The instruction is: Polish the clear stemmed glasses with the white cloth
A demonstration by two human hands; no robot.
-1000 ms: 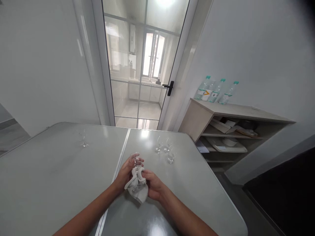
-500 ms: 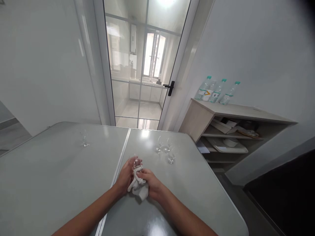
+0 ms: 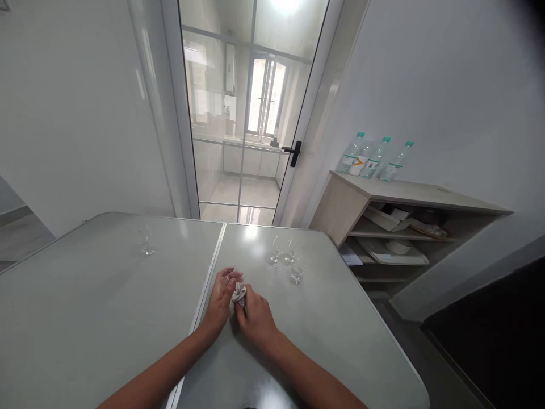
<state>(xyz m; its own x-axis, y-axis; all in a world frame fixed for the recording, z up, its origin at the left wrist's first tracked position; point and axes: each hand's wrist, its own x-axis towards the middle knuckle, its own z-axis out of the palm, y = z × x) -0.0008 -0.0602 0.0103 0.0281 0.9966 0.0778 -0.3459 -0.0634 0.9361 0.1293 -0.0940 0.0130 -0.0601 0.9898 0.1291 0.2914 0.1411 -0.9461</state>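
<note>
My left hand (image 3: 223, 292) is curled round a small clear glass (image 3: 232, 277), mostly hidden behind the fingers. Pressed against the near side of that glass is a bunched white cloth (image 3: 239, 293), which my right hand (image 3: 255, 312) grips in closed fingers. Both hands are close together over the grey table (image 3: 340, 335), just right of its white seam. Beyond them to the right stand several clear stemmed glasses (image 3: 296, 276) in a group. Another clear glass (image 3: 147, 247) stands alone on the left half of the table.
A wooden shelf unit (image 3: 426, 199) stands at the right, with several plastic bottles (image 3: 374, 159) on top and a tray (image 3: 394, 254) inside. Behind the table is a glass-paned door (image 3: 264, 176) with a black handle (image 3: 294, 153).
My right hand has turned over and moved slightly up and left, bunching the cloth against the glass. Less of the cloth shows now. The standing glasses have not moved.
</note>
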